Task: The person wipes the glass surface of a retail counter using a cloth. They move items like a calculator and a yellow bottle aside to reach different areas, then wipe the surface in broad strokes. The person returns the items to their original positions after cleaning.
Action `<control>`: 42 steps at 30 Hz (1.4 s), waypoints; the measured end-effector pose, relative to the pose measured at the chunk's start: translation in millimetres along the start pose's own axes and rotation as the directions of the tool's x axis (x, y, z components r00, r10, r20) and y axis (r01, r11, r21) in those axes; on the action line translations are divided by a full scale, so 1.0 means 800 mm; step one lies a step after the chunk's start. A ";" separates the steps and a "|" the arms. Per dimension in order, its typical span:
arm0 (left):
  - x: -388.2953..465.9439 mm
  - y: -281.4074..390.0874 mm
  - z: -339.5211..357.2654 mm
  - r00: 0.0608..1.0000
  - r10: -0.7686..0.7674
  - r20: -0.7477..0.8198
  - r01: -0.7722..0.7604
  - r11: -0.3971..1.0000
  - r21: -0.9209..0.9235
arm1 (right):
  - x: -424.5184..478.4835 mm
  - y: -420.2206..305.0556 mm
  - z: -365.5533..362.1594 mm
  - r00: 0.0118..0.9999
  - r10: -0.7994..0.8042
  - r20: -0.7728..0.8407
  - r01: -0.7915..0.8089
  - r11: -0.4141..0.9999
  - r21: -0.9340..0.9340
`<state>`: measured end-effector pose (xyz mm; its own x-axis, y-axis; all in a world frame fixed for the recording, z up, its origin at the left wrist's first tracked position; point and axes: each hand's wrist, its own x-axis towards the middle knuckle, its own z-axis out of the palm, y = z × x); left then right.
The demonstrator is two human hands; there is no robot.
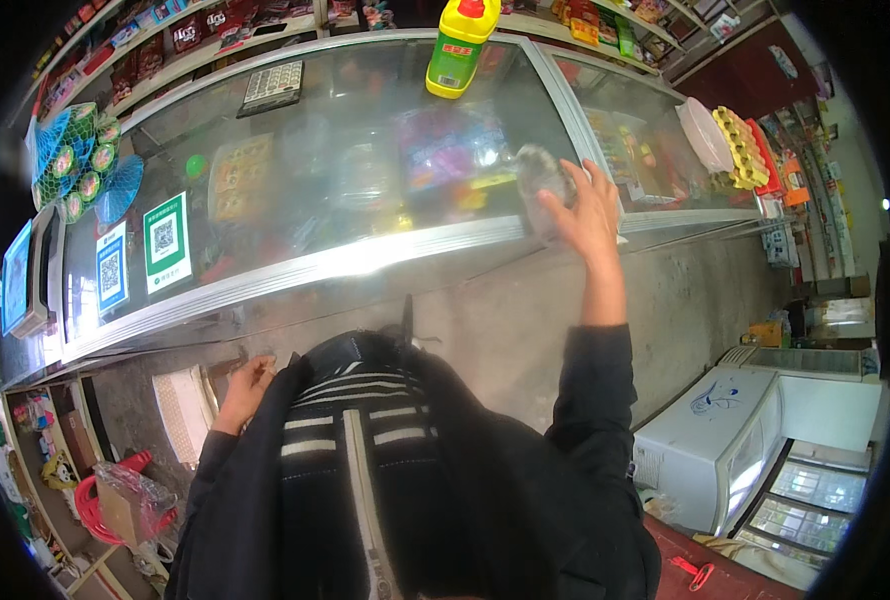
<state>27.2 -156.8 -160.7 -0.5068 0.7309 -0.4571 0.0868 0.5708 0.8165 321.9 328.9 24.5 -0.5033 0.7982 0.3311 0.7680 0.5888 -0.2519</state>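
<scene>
My right hand (591, 214) is over the near edge of a glass-topped display counter (325, 165), at the right of its wide pane. It grips a blurred, greyish soft thing that looks like a cloth (541, 180), which lies against the glass. My left hand (248, 391) hangs low by my left side, short of the counter, with its fingers curled. Whether anything is in it cannot be made out. Toward the counter's far edge stands a yellow jug with a red cap and green label (456, 56).
A calculator (271, 86), printed code signs (165, 240), netted goods (77, 161) and a screen device (24, 277) rest on the counter's left part. Egg trays (741, 146) are at its right end. A white chest freezer (707, 427) stands behind me, right.
</scene>
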 end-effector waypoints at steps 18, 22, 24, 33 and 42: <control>-0.006 0.200 0.034 0.894 0.273 -0.355 -0.260 0.962 0.085 | 0.148 0.129 0.159 0.999 0.014 -0.045 -0.021 0.986 -0.165; -0.006 0.202 0.049 0.881 0.276 -0.383 -0.257 0.961 0.100 | 0.162 0.090 0.184 0.984 0.006 -0.180 -0.031 0.990 -0.136; -0.002 0.212 0.055 0.881 0.311 -0.356 -0.262 0.948 0.179 | 0.149 0.048 0.182 0.996 -0.056 -0.063 0.050 0.994 -0.097; 0.086 0.277 0.044 0.688 0.698 -0.202 -0.528 0.671 0.521 | 0.007 -0.145 0.170 0.894 -0.417 0.161 0.387 0.902 0.192; 0.142 0.241 0.015 0.568 0.803 -0.180 -0.505 0.513 0.694 | 0.051 0.006 0.114 0.957 -0.227 0.179 0.240 0.969 -0.051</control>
<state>-3.4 40.7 -59.7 -0.3725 0.8062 0.4596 0.8959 0.1832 0.4048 269.1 376.0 -46.0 -0.7273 0.6529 0.2117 0.6440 0.7558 -0.1185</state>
